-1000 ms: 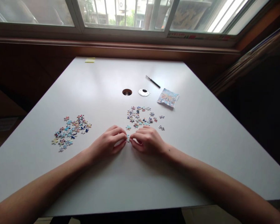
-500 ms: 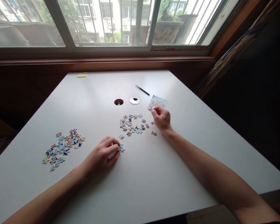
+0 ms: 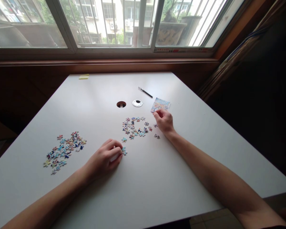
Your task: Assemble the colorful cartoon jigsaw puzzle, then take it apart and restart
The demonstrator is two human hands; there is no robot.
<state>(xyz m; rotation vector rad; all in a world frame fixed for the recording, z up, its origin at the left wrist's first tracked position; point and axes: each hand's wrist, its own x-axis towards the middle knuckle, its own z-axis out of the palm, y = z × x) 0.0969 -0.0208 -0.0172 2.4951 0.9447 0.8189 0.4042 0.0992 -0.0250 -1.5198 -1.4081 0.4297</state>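
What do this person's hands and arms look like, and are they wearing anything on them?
Each grip is an ordinary human hand, fingers and thumb: the left hand and right hand have no gloves. Both forearms, left forearm and right forearm, are slim and sleeveless. I see no watch or bracelet.

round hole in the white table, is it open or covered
Open: the dark inside of the round, brown-walled hole in the white tabletop shows, and a flat, round silvery disc lies beside it.
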